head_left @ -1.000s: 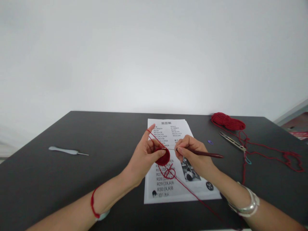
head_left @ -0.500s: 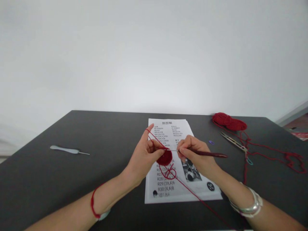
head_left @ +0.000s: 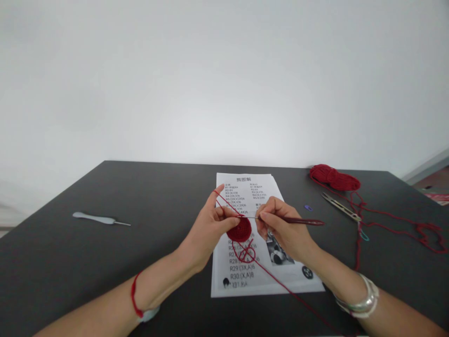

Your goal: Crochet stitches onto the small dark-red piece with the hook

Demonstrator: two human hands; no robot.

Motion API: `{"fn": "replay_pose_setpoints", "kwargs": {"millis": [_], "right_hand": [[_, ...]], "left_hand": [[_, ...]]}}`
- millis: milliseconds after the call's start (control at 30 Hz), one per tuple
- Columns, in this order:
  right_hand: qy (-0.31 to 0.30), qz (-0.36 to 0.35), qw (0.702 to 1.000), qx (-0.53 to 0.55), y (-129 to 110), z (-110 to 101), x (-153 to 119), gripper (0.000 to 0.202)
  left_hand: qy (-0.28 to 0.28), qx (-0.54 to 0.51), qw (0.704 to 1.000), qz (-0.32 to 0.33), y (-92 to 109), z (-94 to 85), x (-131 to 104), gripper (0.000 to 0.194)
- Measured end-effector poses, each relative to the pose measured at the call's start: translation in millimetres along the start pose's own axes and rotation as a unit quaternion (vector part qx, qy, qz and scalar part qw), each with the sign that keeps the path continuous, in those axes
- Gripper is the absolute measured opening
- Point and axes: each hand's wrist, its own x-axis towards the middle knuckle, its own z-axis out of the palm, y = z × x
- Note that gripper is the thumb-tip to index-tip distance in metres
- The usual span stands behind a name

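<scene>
Pinched between the thumb and fingers of my left hand (head_left: pixel 213 222) is a small round piece of red crochet (head_left: pixel 240 230). Red yarn (head_left: pixel 227 201) runs taut from the raised left index finger down to the piece's top edge. My right hand (head_left: pixel 282 229) grips a crochet hook (head_left: pixel 303 221) with a dark red handle, pen-fashion. Its thin metal shaft points left and meets the top edge of the crochet; the tip is hidden at my left fingers. A loose loop of yarn hangs below the piece, over a printed pattern sheet (head_left: pixel 242 281).
At the left lies a grey-handled crochet hook (head_left: pixel 94 218). To the right are a red yarn skein (head_left: pixel 333 178), thread snips (head_left: pixel 340 206), a purple stitch marker (head_left: pixel 307 208) and a teal stitch marker (head_left: pixel 365 235). Loose yarn strands (head_left: pixel 396 220) trail over the dark table (head_left: pixel 168 187).
My right hand and the hook have shifted slightly left, so the shaft sits deeper toward my left fingers. My left hand still holds the crochet in nearly the same place.
</scene>
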Motion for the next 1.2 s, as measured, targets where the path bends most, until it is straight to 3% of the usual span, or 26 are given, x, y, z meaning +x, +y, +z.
{"fn": "replay_pose_setpoints", "kwargs": {"millis": [167,333,500,767,967,1133,1200], "right_hand": [[0.019,0.028,0.998,0.05,-2,5,1,0.02],[-0.003,0.024,0.998,0.051,-6,1,3,0.022],[-0.027,0.0,0.999,-0.041,-8,-7,3,0.02],[0.009,-0.027,0.983,-0.179,-13,-2,-3,0.017],[0.011,-0.058,0.951,-0.303,-12,1,-8,0.015],[-0.039,-0.213,0.876,-0.43,-12,9,-11,0.02],[-0.034,-0.235,0.863,-0.445,-11,12,-12,0.02]], "left_hand": [[-0.006,-0.002,1.0,-0.004,-2,-0.9,-1,0.086],[-0.009,0.001,1.0,-0.002,-1,-0.7,-1,0.085],[-0.002,0.009,1.0,-0.003,0,0.0,0,0.083],[0.007,0.01,1.0,-0.004,-1,0.0,2,0.083],[0.003,0.026,1.0,0.009,1,2.1,3,0.086],[0.004,0.045,0.999,0.019,0,1.8,3,0.086],[0.002,0.055,0.998,0.024,-1,0.3,5,0.085]]}}
